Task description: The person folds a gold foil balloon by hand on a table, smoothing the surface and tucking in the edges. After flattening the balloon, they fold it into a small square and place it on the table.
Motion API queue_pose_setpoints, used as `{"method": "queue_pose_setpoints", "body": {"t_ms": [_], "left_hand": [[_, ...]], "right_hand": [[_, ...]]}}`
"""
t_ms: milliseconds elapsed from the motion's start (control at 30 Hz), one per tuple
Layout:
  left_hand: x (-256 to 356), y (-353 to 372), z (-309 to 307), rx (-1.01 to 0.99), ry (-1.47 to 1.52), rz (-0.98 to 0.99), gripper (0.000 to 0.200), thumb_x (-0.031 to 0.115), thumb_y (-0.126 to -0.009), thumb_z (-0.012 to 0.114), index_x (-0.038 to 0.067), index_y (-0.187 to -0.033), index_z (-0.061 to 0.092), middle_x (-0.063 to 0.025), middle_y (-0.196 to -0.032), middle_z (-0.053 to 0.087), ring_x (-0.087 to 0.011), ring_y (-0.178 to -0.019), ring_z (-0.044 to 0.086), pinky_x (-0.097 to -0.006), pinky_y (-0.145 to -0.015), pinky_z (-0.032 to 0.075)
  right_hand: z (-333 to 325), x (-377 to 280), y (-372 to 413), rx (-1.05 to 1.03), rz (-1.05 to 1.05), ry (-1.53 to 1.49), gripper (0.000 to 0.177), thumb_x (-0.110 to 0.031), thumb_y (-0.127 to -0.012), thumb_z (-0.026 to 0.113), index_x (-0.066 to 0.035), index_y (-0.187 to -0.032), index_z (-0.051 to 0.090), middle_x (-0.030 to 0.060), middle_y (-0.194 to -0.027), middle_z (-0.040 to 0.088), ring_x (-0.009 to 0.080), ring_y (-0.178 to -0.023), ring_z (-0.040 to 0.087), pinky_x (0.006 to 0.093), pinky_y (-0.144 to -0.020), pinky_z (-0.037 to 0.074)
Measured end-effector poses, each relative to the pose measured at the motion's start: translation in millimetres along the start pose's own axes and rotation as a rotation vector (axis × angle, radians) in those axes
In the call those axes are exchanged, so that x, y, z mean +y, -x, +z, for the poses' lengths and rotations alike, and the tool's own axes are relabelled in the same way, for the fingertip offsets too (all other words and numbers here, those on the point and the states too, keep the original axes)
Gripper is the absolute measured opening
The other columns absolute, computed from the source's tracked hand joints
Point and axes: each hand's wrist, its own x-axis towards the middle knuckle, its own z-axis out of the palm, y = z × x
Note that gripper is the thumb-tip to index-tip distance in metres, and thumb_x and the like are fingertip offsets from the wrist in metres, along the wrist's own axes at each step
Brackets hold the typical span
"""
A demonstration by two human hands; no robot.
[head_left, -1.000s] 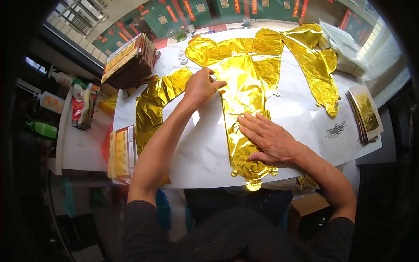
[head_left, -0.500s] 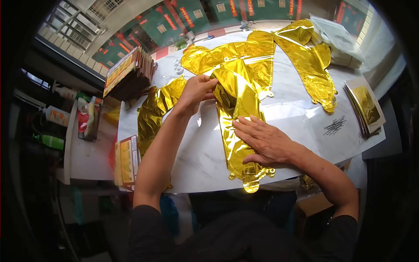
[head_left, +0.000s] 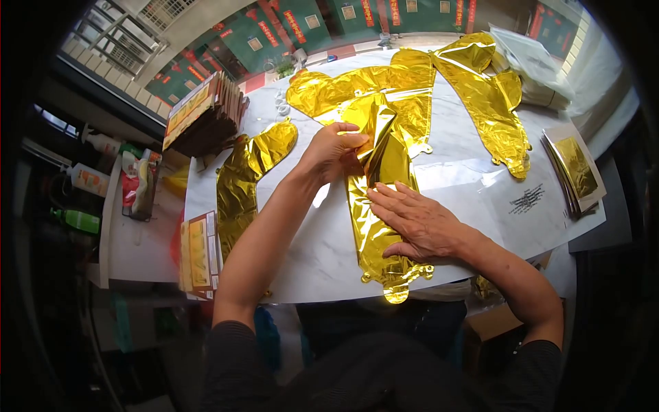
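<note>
A gold foil sheet (head_left: 384,240) lies lengthwise at the middle of the marble-look table, its rounded tabbed end over the front edge. My left hand (head_left: 333,151) pinches the left edge of this foil near its upper part, where it is lifted and creased. Flat on the lower part rests my right hand (head_left: 422,223), palm down with fingers spread. Beyond them a wide gold foil piece (head_left: 405,86) touches or underlies the held one; I cannot tell which. Another curved foil piece (head_left: 240,185) lies left of my left forearm.
A stack of printed cards (head_left: 206,113) stands at the back left, a printed packet (head_left: 199,254) at the left edge. On the right are a long foil piece (head_left: 487,103), a clear bag (head_left: 525,199), card sleeves (head_left: 573,168) and plastic-wrapped packs (head_left: 532,65).
My left hand has moved slightly right and toward me, folding the foil's lifted upper edge inward. My right hand has stayed almost still on the foil.
</note>
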Motion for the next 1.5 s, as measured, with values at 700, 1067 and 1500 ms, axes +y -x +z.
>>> {"method": "queue_pose_setpoints", "body": {"t_ms": [700, 1067, 1500], "left_hand": [[-1, -14, 25, 0.143, -1.228, 0.407, 0.058, 0.02, -0.093, 0.08, -0.008, -0.138, 0.058, -0.0165, -0.098, 0.076, -0.0231, -0.088, 0.076, -0.0344, -0.078, 0.059], [-5, -19, -1, -0.056, -0.657, 0.328, 0.052, 0.0, -0.089, 0.077, -0.005, -0.138, 0.06, -0.0114, -0.109, 0.074, -0.0161, -0.089, 0.073, -0.03, -0.077, 0.059], [-31, 41, -28, -0.295, -1.484, 1.129, 0.038, 0.008, -0.088, 0.078, 0.008, -0.125, 0.07, -0.0132, -0.135, 0.068, -0.0319, -0.126, 0.067, -0.0394, -0.1, 0.059]], "right_hand": [[-2, -2, 0, 0.016, 0.002, -0.007, 0.082, -0.055, -0.1, 0.065, 0.006, -0.153, 0.047, 0.0226, -0.168, 0.039, 0.0363, -0.161, 0.03, 0.0509, -0.133, 0.022], [-2, -2, -1, 0.011, 0.008, 0.005, 0.082, -0.054, -0.1, 0.067, 0.005, -0.152, 0.048, 0.0196, -0.169, 0.039, 0.0349, -0.161, 0.029, 0.0502, -0.133, 0.023], [-4, -2, -1, 0.005, 0.011, 0.002, 0.083, -0.053, -0.1, 0.067, 0.005, -0.155, 0.045, 0.0204, -0.169, 0.038, 0.0354, -0.161, 0.029, 0.0504, -0.133, 0.023]]}}
